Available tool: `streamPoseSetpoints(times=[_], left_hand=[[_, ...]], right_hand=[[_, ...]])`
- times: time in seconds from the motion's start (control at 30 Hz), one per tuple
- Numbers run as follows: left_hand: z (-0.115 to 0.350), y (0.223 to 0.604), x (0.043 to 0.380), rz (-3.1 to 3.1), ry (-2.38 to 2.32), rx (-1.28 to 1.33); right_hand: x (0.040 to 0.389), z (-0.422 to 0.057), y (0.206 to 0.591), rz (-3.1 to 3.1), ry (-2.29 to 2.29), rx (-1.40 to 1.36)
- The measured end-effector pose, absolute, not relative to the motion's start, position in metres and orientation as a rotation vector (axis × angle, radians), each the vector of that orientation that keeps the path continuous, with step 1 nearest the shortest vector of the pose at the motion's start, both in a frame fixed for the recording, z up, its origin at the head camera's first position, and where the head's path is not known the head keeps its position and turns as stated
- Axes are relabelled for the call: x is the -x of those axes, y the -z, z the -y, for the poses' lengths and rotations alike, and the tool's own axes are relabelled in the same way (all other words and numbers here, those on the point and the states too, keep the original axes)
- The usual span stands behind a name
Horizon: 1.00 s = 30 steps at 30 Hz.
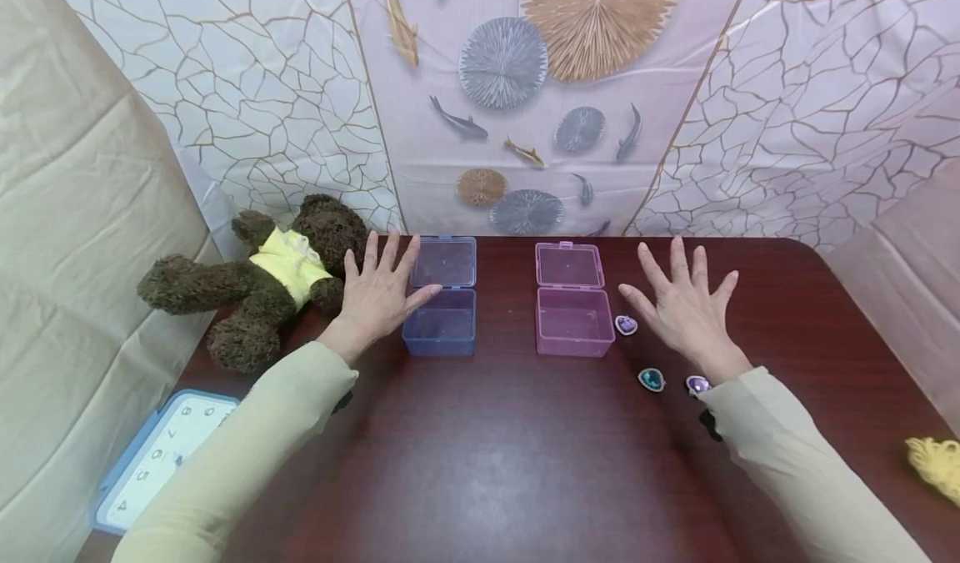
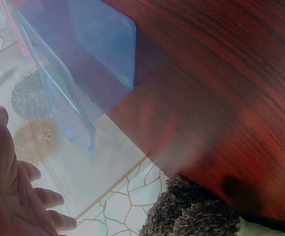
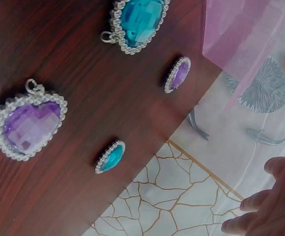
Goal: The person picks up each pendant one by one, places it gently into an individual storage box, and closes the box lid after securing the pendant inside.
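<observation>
My left hand (image 1: 378, 296), fingers spread, hovers between a brown teddy bear (image 1: 198, 286) and a blue see-through plastic box (image 1: 439, 348) with its lid raised. The thumb overlaps the box's edge in the head view. Just right of a pink see-through box (image 1: 573, 348), lid also raised, my right hand (image 1: 690, 317) spreads its fingers and holds nothing. Heart-shaped pendants lie around and below it: a small purple one (image 1: 626, 324), a teal one (image 1: 652, 379) and a larger purple one (image 1: 698, 385). The right wrist view also shows a smaller teal pendant (image 3: 110, 157), hidden in the head view.
At the lower left lies a blue-framed white board with numbers (image 1: 161, 454), partly behind the left sleeve. Yellow yarn-like strands (image 1: 935, 467) reach in at the right edge. A patterned curtain (image 1: 487, 146) hangs behind the dark wooden table (image 1: 480, 463).
</observation>
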<state>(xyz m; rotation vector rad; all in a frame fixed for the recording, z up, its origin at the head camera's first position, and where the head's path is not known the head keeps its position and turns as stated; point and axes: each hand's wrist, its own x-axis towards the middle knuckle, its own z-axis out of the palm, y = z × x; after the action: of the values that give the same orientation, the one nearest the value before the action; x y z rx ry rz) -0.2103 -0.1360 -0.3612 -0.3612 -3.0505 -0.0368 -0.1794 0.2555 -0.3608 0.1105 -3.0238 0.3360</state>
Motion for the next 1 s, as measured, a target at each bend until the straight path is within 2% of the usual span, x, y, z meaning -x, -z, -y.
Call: streamPoseSetpoints(times=[0.4, 0.53, 0.8, 1.0], left_hand=[[0.138, 0.361, 0.21, 3.076, 0.163, 0.372], [0.141, 0.362, 0.208, 3.107, 0.498, 0.373], [0.152, 0.376, 0.202, 3.03, 1.122, 0.382], [0.159, 0.393, 0.198, 2.87, 1.79, 0.276]], right_hand=[[0.176, -0.259, 0.362, 3.011, -0.404, -0.103], [0.171, -0.263, 0.363, 2.948, -0.55, -0.144], [0.159, -0.28, 0.375, 2.767, -0.939, -0.396], [0.154, -0.296, 0.394, 2.79, -1.376, -0.749]])
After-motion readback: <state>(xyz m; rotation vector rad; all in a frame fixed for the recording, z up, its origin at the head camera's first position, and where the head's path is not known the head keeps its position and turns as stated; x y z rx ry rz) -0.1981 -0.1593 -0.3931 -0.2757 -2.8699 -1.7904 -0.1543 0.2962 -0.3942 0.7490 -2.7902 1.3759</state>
